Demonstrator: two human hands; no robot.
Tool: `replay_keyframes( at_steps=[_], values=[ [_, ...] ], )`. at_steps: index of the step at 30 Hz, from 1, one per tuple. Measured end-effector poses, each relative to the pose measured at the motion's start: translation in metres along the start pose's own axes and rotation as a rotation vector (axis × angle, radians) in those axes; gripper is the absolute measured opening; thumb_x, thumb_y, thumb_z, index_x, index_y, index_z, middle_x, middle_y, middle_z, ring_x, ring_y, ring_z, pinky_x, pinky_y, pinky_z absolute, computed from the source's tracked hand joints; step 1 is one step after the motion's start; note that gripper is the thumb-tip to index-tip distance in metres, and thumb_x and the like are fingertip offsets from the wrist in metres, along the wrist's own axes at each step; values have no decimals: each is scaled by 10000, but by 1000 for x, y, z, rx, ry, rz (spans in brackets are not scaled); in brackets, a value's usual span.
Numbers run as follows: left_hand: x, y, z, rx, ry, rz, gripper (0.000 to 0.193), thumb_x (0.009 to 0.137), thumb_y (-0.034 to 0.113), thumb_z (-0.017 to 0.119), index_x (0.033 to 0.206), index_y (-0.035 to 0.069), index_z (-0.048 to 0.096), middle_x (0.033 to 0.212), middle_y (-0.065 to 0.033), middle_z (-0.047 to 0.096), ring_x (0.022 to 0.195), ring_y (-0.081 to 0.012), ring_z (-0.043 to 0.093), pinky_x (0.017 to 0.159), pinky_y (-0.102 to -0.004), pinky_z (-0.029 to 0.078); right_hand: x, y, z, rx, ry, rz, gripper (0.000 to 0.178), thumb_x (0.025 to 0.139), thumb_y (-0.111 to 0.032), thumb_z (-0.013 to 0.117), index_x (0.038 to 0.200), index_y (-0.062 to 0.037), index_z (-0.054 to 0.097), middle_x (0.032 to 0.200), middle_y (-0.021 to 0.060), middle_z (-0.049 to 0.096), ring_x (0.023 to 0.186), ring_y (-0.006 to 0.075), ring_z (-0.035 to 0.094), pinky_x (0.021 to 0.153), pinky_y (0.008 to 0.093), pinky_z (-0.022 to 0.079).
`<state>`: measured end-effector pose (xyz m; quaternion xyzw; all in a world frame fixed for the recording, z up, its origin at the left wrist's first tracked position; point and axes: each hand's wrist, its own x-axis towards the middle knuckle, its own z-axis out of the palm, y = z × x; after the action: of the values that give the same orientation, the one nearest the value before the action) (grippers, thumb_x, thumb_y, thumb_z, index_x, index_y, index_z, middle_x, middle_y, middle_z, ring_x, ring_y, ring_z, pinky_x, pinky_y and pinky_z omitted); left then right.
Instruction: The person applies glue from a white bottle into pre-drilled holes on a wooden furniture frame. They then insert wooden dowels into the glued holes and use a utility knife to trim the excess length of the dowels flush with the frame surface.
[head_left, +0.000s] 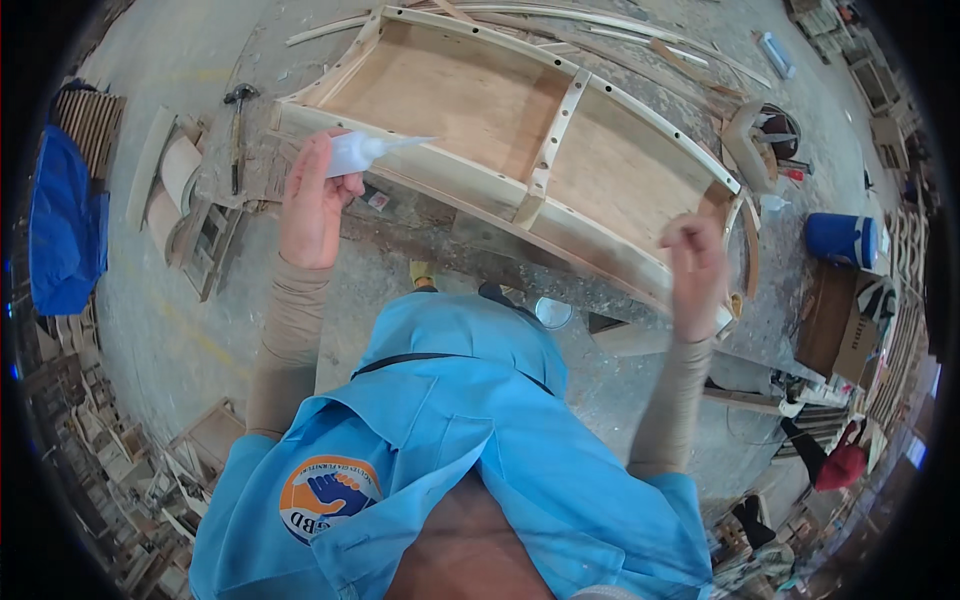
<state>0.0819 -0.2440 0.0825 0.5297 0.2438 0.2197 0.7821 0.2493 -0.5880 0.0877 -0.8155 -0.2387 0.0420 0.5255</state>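
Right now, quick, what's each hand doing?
Left hand: closed, holding a translucent white thin-nozzled plastic bottle.
Right hand: loosely curled and blurred; can't tell whether it holds anything.

Here's a lone fisheye, head-worn, staring steeply down!
It peers over the wearer's chest: blue shirt [440, 445] looming closest along the lower edge, left hand [316, 205] and right hand [697, 268] farther out, the bench's [290, 72] near edge crossing mid-view, straight lines bowing toward the rim.
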Motion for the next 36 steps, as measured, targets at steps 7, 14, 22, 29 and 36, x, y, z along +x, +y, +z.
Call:
replay_keyframes(
  at_steps=[7, 14, 22, 29, 36],
  values=[
    [5, 5, -39, 8, -103, -66, 321, 984, 291, 423, 1137, 26, 520, 850, -22, 529, 700, -95, 442, 667, -267, 410, -45, -35, 120, -238, 98, -47, 77, 782, 14, 611, 843, -28, 592, 770, 104, 563, 691, 240, 593, 628, 306, 460],
    [11, 7, -75, -9, -153, -90, 317, 981, 301, 431, 1109, 30, 536, 853, -17, 536, 696, -88, 439, 664, -257, 409, -51, -31, 151, -609, 218, -138, 63, 788, -72, 640, 832, -76, 595, 775, 78, 535, 708, 265, 565, 615, 351, 449],
    [16, 8, -86, -8, -185, -126, 305, 981, 302, 433, 1093, 41, 543, 827, -8, 528, 696, -85, 441, 663, -252, 408, -55, -31, 161, -650, 308, -166, 62, 772, -91, 661, 823, -81, 628, 786, 72, 547, 702, 261, 559, 617, 352, 463],
    [18, 5, -84, -26, -207, -137, 290, 978, 292, 447, 1096, 44, 542, 858, -10, 535, 700, -84, 445, 667, -251, 410, -82, -12, 170, -916, 288, -235, 377, 747, -75, 659, 1109, -179, 647, 1082, 32, 538, 987, 243, 514, 857, 392, 402],
    [20, -3, -74, -33, -219, -151, 273, 970, 302, 468, 1073, 68, 565, 843, 13, 546, 688, -60, 457, 645, -225, 395, -87, -12, 164, -1210, 195, -180, 592, 760, -134, 650, 1281, -373, 503, 1421, 2, 320, 1324, 275, 261, 1100, 492, 133]
  ],
)
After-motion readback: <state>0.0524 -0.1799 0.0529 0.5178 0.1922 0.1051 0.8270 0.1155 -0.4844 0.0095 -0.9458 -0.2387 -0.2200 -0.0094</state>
